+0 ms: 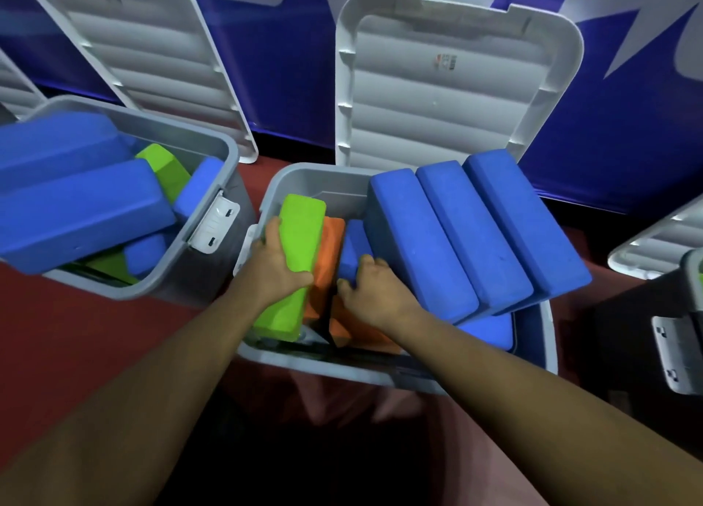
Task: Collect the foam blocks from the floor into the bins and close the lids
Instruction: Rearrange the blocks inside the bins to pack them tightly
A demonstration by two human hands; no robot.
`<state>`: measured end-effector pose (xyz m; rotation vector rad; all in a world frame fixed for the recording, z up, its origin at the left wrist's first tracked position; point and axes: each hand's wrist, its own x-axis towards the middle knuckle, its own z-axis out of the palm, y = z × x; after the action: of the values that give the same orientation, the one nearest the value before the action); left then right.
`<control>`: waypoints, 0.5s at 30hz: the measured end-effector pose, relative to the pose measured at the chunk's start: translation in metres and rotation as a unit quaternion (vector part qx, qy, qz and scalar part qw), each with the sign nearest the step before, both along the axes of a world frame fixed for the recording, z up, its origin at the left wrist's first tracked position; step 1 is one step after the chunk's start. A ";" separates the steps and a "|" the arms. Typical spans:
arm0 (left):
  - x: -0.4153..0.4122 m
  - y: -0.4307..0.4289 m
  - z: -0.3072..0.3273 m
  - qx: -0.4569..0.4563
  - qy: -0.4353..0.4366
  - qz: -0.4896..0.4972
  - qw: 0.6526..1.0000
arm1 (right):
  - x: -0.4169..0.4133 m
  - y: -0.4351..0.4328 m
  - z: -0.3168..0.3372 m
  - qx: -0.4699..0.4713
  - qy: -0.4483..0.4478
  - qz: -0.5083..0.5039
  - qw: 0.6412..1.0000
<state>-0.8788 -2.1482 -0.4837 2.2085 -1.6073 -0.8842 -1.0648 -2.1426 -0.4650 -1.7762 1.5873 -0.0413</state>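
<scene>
A grey middle bin (pixel 540 349) stands open below me, its white lid (pixel 449 87) leaning against the wall behind it. My left hand (pixel 275 266) grips a green foam block (pixel 293 254) standing on end at the bin's left side. An orange block (pixel 327 266) sits right beside it. My right hand (pixel 374 292) has its fingers curled over a small blue block (pixel 353 247) in the middle of the bin. Three large blue blocks (pixel 475 235) lie side by side, tilted across the bin's right half.
A second grey bin (pixel 213 148) at the left holds blue and green blocks, with its lid (pixel 152 49) propped behind. Part of a third bin (pixel 681 338) shows at the right edge. The floor (pixel 57 323) is red; a blue wall (pixel 627 125) stands behind.
</scene>
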 end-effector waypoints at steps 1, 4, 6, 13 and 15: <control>0.006 0.001 0.002 -0.006 -0.001 0.001 1.000 | 0.001 0.000 -0.001 0.006 0.007 0.012 1.000; 0.017 0.005 0.001 0.020 -0.017 -0.007 1.000 | 0.006 0.002 -0.012 0.030 0.029 0.043 0.998; 0.017 0.007 -0.002 0.046 -0.033 -0.020 0.998 | 0.010 0.006 -0.023 0.050 0.045 0.047 0.997; 0.015 0.008 0.000 0.070 -0.062 -0.053 0.994 | 0.025 0.015 -0.047 0.010 0.136 0.106 0.985; 0.016 0.006 0.012 -0.006 -0.082 -0.025 0.996 | 0.025 0.014 -0.047 -0.014 0.136 0.092 0.986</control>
<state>-0.8627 -2.1419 -0.4719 2.2938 -1.7439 -0.7192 -1.0394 -2.1287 -0.5122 -2.0108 1.6056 0.2784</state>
